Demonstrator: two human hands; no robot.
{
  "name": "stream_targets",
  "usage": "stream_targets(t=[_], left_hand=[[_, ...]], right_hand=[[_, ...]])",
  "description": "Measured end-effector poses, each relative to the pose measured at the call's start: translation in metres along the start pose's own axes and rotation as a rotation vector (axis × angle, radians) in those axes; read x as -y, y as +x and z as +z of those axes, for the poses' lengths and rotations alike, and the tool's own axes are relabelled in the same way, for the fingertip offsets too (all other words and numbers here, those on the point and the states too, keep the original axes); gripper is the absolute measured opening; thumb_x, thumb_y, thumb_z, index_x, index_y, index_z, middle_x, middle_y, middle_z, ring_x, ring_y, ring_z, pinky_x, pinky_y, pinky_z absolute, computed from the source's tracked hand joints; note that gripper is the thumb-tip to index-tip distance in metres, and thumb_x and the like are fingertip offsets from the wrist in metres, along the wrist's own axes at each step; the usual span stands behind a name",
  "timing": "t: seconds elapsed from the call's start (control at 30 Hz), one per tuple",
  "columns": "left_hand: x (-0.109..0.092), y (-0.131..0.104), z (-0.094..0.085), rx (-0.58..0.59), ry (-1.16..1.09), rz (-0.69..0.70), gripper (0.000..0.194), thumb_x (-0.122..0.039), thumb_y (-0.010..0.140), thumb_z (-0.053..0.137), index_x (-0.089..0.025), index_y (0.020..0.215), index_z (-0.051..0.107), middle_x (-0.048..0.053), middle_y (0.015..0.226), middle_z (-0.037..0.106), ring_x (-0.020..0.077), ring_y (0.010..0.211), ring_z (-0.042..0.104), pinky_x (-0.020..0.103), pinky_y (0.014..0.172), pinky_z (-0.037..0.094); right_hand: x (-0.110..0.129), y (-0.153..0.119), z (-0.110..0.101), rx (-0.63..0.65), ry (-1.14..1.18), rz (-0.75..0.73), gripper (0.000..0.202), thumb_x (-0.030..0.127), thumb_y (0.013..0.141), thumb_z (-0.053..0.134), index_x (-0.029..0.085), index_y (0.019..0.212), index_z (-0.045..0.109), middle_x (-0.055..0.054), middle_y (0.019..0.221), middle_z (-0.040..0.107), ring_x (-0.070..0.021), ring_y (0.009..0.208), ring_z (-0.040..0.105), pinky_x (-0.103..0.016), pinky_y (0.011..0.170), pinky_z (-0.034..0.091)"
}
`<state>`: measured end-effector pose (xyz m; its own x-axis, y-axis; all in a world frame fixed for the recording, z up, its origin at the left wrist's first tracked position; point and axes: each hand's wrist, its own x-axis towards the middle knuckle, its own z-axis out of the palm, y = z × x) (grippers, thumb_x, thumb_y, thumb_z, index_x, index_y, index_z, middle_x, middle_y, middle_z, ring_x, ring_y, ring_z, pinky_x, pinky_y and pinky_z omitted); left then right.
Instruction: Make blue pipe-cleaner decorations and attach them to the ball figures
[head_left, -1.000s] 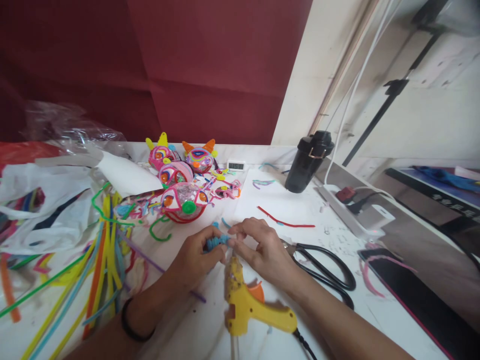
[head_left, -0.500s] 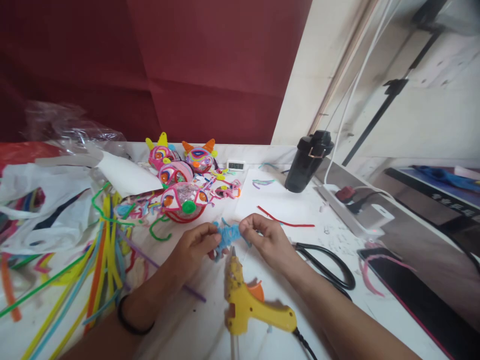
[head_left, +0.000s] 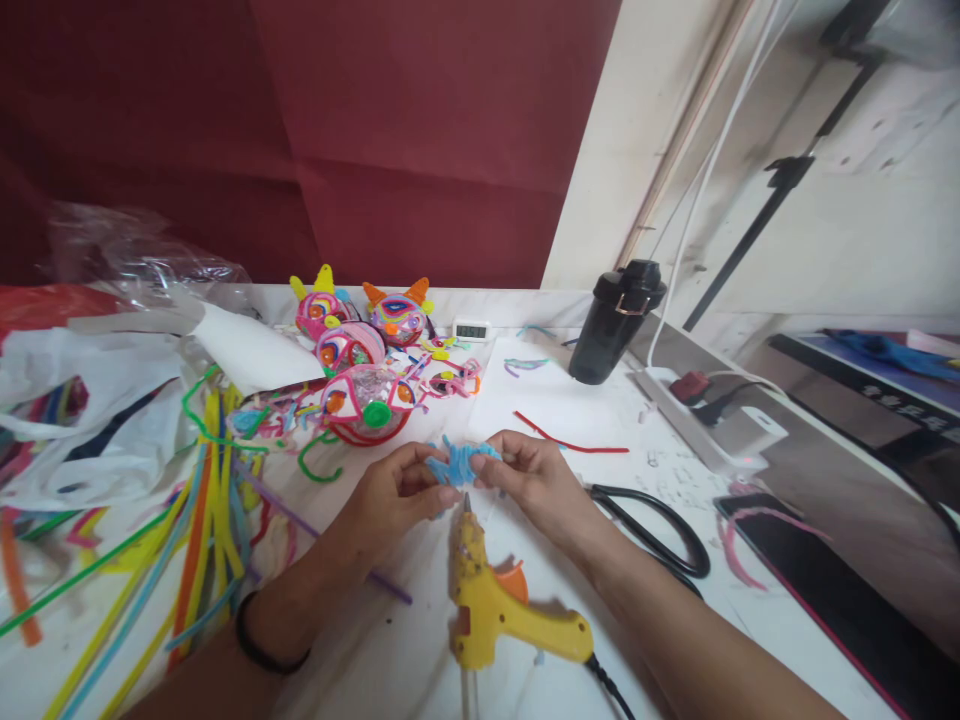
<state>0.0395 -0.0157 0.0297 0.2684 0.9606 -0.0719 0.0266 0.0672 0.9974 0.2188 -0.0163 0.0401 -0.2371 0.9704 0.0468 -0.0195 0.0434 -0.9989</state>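
Observation:
A coiled light-blue pipe cleaner (head_left: pixel 465 462) is held between my two hands over the middle of the table. My left hand (head_left: pixel 401 485) pinches its left end between thumb and fingers. At the other end, the fingers of my right hand (head_left: pixel 529 468) close on it. Just below lies a yellow glue gun (head_left: pixel 484 590) on its side, its nozzle pointing up toward the blue coil. Behind my hands stands a round decorated figure (head_left: pixel 367 400) with pink outlines, orange eyes and a green nose.
Loose pipe cleaners (head_left: pixel 214 500) and a white bag (head_left: pixel 97 420) fill the left side. Black-handled scissors (head_left: pixel 660 535), a red pipe cleaner (head_left: pixel 570 440), a black bottle (head_left: pixel 616 322) and a power strip (head_left: pixel 705 420) are at the right. A small digital clock (head_left: pixel 472 330) stands behind.
My right hand has shifted slightly, its fingers now curled closer over the blue coil. The coil has turned a little and looks more bunched. The glue gun has stayed put.

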Motion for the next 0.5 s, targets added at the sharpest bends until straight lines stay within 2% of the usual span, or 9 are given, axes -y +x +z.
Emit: stream_targets(t=[0.13, 0.27, 0.5], left_hand=[[0.003, -0.002, 0.0, 0.015, 0.002, -0.003, 0.04, -0.026, 0.059, 0.074, -0.017, 0.092, 0.052, -0.008, 0.054, 0.056, 0.0099, 0.052, 0.056, 0.023, 0.055, 0.041], [0.004, -0.004, 0.002, 0.042, 0.015, -0.002, 0.037, -0.023, 0.063, 0.071, -0.018, 0.093, 0.05, -0.008, 0.056, 0.057, 0.0091, 0.052, 0.055, 0.022, 0.053, 0.039], [0.006, -0.004, 0.008, -0.032, -0.019, 0.056, 0.039, -0.017, 0.057, 0.074, -0.019, 0.09, 0.053, -0.006, 0.064, 0.06, 0.0107, 0.062, 0.06, 0.02, 0.056, 0.045]], right_hand=[[0.001, -0.001, 0.005, 0.009, 0.085, 0.006, 0.032, 0.039, 0.062, 0.075, 0.018, 0.07, 0.052, 0.004, 0.06, 0.055, -0.0091, 0.052, 0.046, -0.022, 0.052, 0.034], [0.001, -0.005, 0.01, 0.002, 0.101, 0.009, 0.037, 0.032, 0.054, 0.081, 0.019, 0.068, 0.049, 0.007, 0.058, 0.052, -0.0089, 0.052, 0.045, -0.021, 0.049, 0.035], [0.003, -0.005, 0.011, -0.084, 0.136, -0.007, 0.033, 0.025, 0.054, 0.08, 0.018, 0.068, 0.051, 0.007, 0.057, 0.05, -0.0081, 0.051, 0.042, -0.021, 0.049, 0.033]])
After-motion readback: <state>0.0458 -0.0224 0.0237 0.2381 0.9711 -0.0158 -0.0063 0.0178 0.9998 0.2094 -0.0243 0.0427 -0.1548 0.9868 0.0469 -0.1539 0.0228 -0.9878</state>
